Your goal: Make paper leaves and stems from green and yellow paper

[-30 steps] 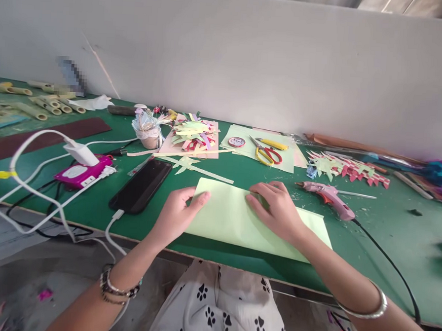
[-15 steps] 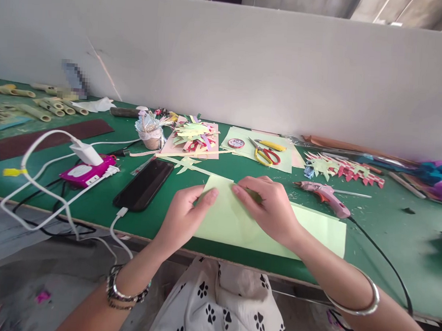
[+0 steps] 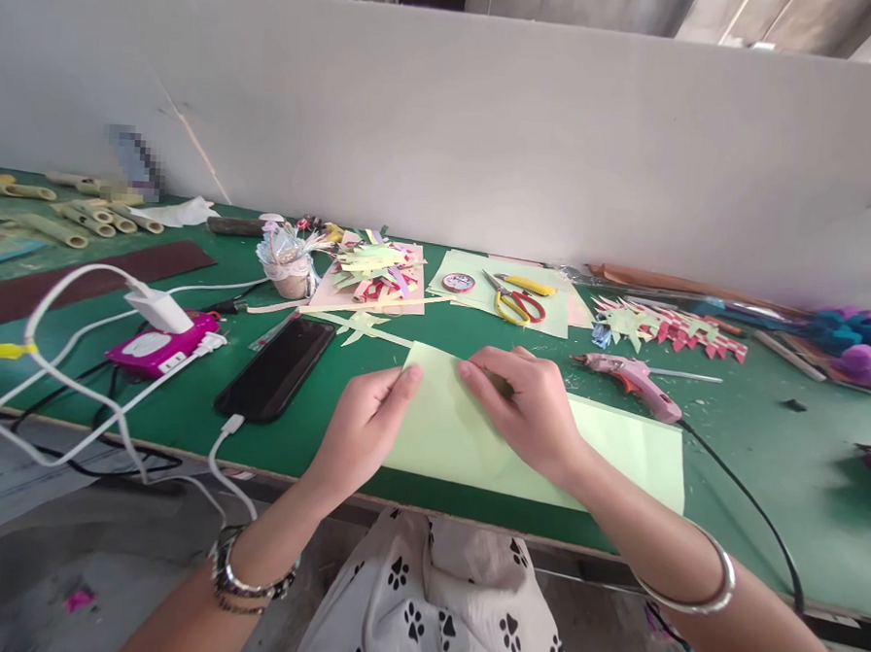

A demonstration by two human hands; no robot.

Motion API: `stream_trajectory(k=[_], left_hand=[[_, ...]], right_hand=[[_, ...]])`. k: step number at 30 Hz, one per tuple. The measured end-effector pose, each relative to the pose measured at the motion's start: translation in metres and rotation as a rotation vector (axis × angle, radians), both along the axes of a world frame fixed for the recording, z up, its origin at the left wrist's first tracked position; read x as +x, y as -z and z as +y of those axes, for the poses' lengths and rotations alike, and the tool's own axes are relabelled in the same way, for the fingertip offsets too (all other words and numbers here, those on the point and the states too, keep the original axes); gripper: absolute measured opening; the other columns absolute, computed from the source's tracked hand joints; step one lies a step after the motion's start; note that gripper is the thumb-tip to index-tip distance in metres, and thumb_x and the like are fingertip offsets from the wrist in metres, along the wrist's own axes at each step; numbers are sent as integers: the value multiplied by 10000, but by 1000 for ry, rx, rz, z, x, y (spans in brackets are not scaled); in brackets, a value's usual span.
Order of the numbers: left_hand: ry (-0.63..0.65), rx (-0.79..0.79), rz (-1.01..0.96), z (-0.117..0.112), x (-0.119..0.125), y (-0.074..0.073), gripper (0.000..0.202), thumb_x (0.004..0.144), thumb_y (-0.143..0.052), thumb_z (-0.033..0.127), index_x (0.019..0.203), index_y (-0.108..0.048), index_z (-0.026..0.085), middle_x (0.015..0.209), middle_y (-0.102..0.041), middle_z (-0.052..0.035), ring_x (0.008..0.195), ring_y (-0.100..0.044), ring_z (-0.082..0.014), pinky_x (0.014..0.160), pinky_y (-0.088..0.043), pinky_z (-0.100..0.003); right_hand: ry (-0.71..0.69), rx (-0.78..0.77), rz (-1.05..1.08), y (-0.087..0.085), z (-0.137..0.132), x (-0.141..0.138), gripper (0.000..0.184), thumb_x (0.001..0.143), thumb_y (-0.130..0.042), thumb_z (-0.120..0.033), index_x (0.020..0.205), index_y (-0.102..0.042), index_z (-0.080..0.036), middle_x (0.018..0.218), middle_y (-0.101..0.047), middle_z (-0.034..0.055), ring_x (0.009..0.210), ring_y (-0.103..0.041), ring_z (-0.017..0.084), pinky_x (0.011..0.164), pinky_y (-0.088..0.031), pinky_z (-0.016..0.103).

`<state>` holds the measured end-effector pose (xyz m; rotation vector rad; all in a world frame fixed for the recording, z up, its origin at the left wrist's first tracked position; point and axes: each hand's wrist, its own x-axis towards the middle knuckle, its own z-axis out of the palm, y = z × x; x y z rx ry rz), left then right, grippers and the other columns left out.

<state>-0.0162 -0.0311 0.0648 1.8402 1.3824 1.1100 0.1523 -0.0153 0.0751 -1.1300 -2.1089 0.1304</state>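
Note:
A long sheet of pale green paper (image 3: 619, 452) lies along the front of the green table, its left end raised a little between my hands. My left hand (image 3: 365, 410) pinches the paper's left edge, thumb on top. Along the far edge, the thumb and fingers of my right hand (image 3: 523, 399) are closed on the same sheet; its fingertips are partly hidden. Behind the paper lie thin pale green strips (image 3: 362, 328). To the right of my right hand rests a pink glue gun (image 3: 641, 383).
A black phone (image 3: 276, 371) on a white cable and a magenta power strip (image 3: 164, 341) are at left. Scissors (image 3: 514, 301) and a yellow-handled cutter (image 3: 529, 284) lie on paper farther back. Cut paper strips (image 3: 376, 265), a small wrapped pot (image 3: 291, 265) and bamboo pieces (image 3: 95, 216) stand behind.
The view has shifted slightly, so the table items sit a little farther left. Both hands keep their hold on the paper, the left thumb having moved slightly along its edge.

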Motion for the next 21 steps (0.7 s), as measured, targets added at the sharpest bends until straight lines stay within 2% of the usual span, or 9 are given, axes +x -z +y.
stream_trajectory(k=[3, 8, 12, 14, 15, 16, 18, 20, 21], left_hand=[[0, 31, 20, 1, 0, 0, 394, 883, -335, 378, 569, -178, 198, 522, -172, 51, 456, -206, -72, 424, -186, -229], [-56, 101, 62, 3, -8, 3, 385, 887, -334, 336, 568, -169, 198, 524, -160, 52, 458, -193, -71, 425, -176, -232], [-95, 146, 122, 9, -15, 9, 398, 895, -333, 332, 559, -168, 198, 514, -146, 53, 444, -188, -70, 411, -176, -229], [-125, 218, 216, 11, -17, 11, 396, 902, -332, 317, 540, -229, 194, 483, -198, 53, 425, -234, -72, 409, -206, -227], [-156, 292, 287, 12, -17, 11, 371, 902, -342, 304, 551, -312, 188, 479, -283, 46, 430, -299, -78, 419, -240, -224], [-192, 394, 374, 13, -17, 10, 312, 898, -359, 290, 614, -420, 176, 521, -407, 24, 474, -396, -93, 449, -292, -224], [-249, 625, 571, 13, -15, 5, 178, 882, -406, 261, 904, -541, 146, 819, -606, -72, 734, -563, -167, 600, -402, -255], [-220, 818, 756, 12, -12, -1, 250, 866, -445, 237, 1092, -506, 151, 1112, -576, -129, 1014, -532, -238, 807, -406, -334], [-172, 884, 829, 13, -9, -5, 244, 864, -452, 224, 1094, -511, 164, 1147, -566, -119, 1066, -509, -245, 877, -373, -366]], right_hand=[[4, -5, -5, 2, 2, 1, 320, 903, -380, -318, 624, -473, -190, 530, -458, -31, 502, -365, 82, 572, -325, 207], [11, -18, -8, 6, 5, 11, 350, 904, -364, -311, 575, -382, -194, 497, -339, -46, 467, -283, 81, 532, -306, 197], [22, 17, -39, 10, 6, 18, 325, 897, -379, -305, 595, -419, -194, 510, -381, -36, 477, -317, 84, 503, -295, 194], [25, 52, -64, 11, 7, 18, 318, 898, -382, -302, 608, -448, -190, 519, -409, -29, 483, -338, 84, 489, -289, 193], [24, 78, -75, 12, 7, 18, 322, 901, -380, -302, 610, -457, -187, 518, -414, -28, 482, -342, 83, 483, -284, 192], [20, 110, -86, 12, 7, 18, 328, 905, -377, -300, 612, -466, -185, 515, -418, -28, 481, -346, 82, 478, -280, 192], [4, 186, -118, 12, 8, 16, 338, 913, -373, -294, 615, -482, -179, 509, -431, -29, 476, -350, 77, 478, -274, 192], [-13, 273, -161, 12, 7, 14, 351, 919, -373, -281, 603, -485, -173, 504, -449, -30, 469, -349, 72, 487, -272, 196], [-19, 315, -186, 11, 6, 12, 361, 921, -375, -272, 590, -478, -171, 498, -451, -31, 464, -344, 70, 494, -272, 199]])
